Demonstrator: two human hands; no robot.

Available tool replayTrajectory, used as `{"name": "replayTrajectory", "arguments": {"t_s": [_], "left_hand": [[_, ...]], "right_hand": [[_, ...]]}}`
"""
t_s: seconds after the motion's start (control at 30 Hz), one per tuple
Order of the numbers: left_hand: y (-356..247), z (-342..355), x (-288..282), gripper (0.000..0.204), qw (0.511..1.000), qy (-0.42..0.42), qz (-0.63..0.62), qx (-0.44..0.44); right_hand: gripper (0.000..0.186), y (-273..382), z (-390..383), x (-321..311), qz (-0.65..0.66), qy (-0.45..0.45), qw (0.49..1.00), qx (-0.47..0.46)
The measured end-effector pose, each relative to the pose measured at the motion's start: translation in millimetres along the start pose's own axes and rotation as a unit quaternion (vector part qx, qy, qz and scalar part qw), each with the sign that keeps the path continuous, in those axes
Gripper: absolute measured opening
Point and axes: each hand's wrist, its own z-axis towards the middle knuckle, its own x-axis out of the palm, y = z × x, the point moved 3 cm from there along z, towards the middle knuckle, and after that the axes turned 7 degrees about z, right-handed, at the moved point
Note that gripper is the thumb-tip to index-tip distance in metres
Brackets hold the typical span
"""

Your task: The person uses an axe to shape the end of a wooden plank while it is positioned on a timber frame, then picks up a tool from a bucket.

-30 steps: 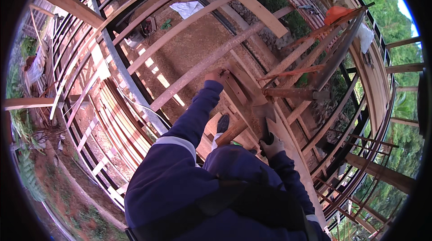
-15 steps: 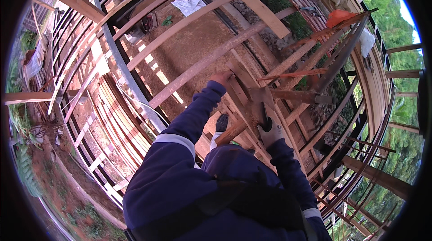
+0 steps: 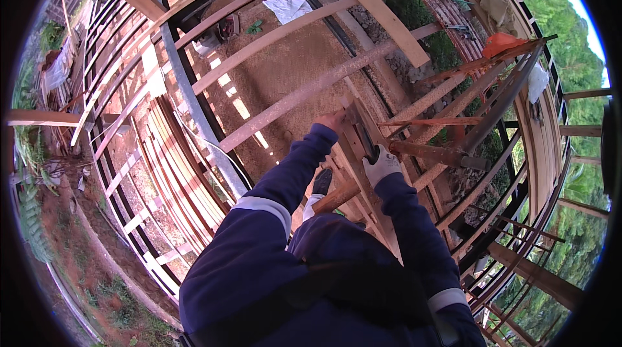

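Note:
My gloved right hand (image 3: 383, 167) grips the black handle of what looks like a handsaw (image 3: 364, 136). Its narrow dark blade points away from me along a wooden board (image 3: 382, 217). Near the far end of that board is my bare left hand (image 3: 332, 121), its fingers closed on the wood's edge. Whether the blade is in a cut cannot be made out. Below the hands a short round timber (image 3: 338, 196) lies crosswise beside my shoe (image 3: 322, 182).
Long beams (image 3: 317, 84) span sandy ground ahead. A dark metal rail (image 3: 184, 88) and stacked planks (image 3: 178, 162) are on the left. To the right stands a frame of poles (image 3: 502, 107) with an orange cloth (image 3: 502, 44). A white sheet (image 3: 287, 10) lies on the ground beyond.
My right hand has moved forward with the saw, closer to my left hand. The left hand keeps its place on the board. The whole view has shifted slightly.

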Motion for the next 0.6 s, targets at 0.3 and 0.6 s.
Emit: {"name": "replayTrajectory", "arguments": {"t_s": [0.3, 0.6], "left_hand": [[-9, -7, -15, 0.013, 0.996, -0.077, -0.038, 0.009], [9, -2, -19, 0.016, 0.992, -0.081, -0.052, -0.076]], "right_hand": [[0.045, 29, -32, -19, 0.236, -0.24, 0.923, -0.185], [0.043, -21, -30, -24, 0.127, -0.023, 0.991, 0.046]]}}
